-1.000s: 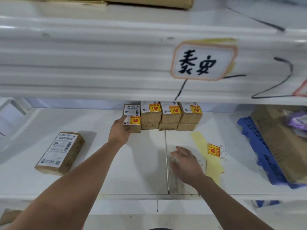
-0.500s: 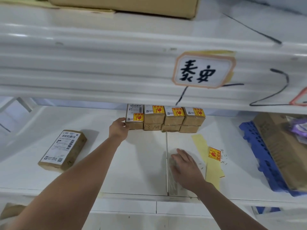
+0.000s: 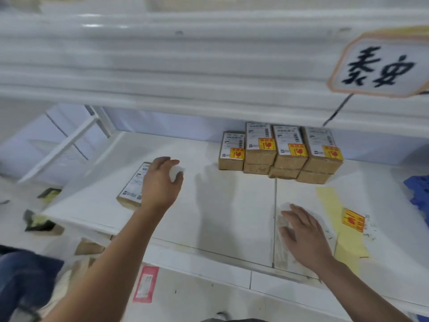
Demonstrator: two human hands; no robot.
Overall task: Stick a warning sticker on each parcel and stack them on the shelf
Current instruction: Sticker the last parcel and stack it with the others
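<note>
A loose parcel (image 3: 132, 187) in brown paper lies flat on the white shelf (image 3: 220, 217), white label up. The left hand (image 3: 160, 182) hangs over its 3 o'clock end. Its fingers are bent a little and spread from the thumb, gripping nothing; it is too blurry to tell if they touch the parcel. Well apart, at 2 o'clock from that hand, a row of parcels (image 3: 281, 152) stands at the back of the shelf. The one at the 9 o'clock end sits alone; the other three each sit on a second parcel. The top ones wear yellow and red warning stickers (image 3: 267, 144). At 5 o'clock from the row, the right hand (image 3: 304, 235) lies flat on the shelf with straight fingers, holding nothing. At 3 o'clock from it is a yellow backing strip (image 3: 329, 201) with one spare sticker (image 3: 353, 220) on it. A blue crate (image 3: 417, 191) peeks in at the 3 o'clock edge.
</note>
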